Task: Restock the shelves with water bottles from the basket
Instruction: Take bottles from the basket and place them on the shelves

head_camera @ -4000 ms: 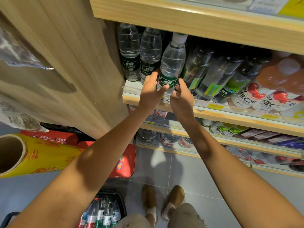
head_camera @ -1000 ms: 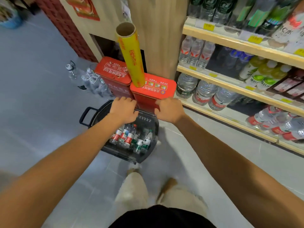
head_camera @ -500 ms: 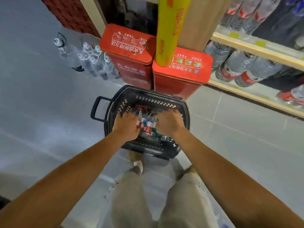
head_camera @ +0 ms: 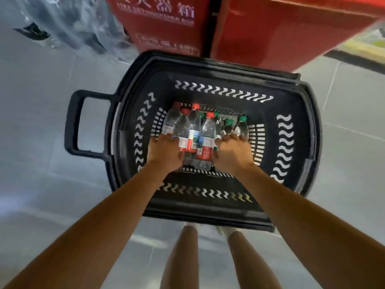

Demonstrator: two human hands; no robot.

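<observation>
A black plastic basket (head_camera: 208, 66) stands on the grey floor right below me. Inside it, several water bottles lie side by side: red-capped ones (head_camera: 205, 130) on the left and green-capped ones (head_camera: 241, 126) on the right. My left hand (head_camera: 164, 152) is down in the basket with its fingers curled over the leftmost red-capped bottles. My right hand (head_camera: 232, 152) is curled over the green-capped bottles. Two red-capped bottles lie untouched between my hands. The shelves are out of view.
Two red boxes (head_camera: 162, 24) (head_camera: 281, 30) stand just behind the basket. A clear wrapped pack of bottles (head_camera: 68, 24) sits on the floor at the top left. The basket's handle (head_camera: 73, 122) sticks out to the left. A low shelf edge (head_camera: 366, 49) shows at the top right.
I have bent down from the shelf to the basket. Both hands went from the red boxes into the basket and now rest curled on the bottles.
</observation>
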